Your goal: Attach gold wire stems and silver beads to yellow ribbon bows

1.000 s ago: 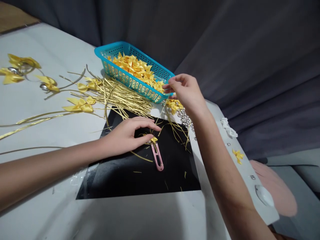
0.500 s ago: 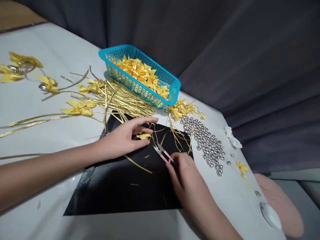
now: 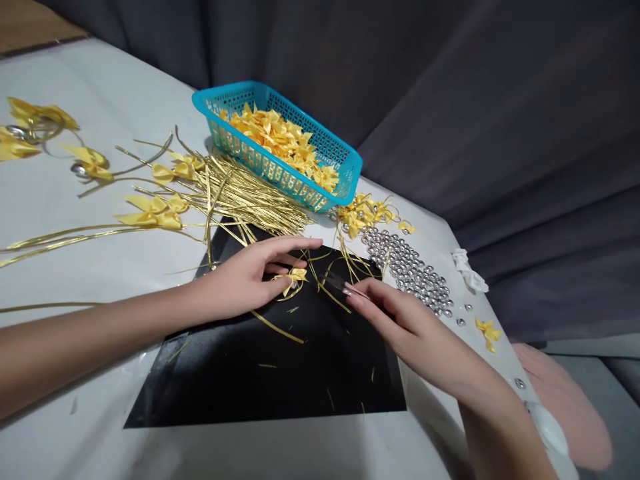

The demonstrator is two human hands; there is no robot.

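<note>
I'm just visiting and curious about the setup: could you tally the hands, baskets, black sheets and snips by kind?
Hands, left hand and right hand: 2
Blue basket: 1
Black sheet: 1
Pink snips, blurred: 1
Total: 5

The slender, bare left forearm (image 3: 115, 340) extends almost level, wrist straight. I see the bare left hand (image 3: 253, 277) with its index finger stretched out, the fingers beneath curled, the thumb lowest. The bare right forearm (image 3: 505, 413) slants up to a bent wrist; the bare right hand (image 3: 413, 323) points inward, thumb and index finger close together, the 2 hands apart.
</note>
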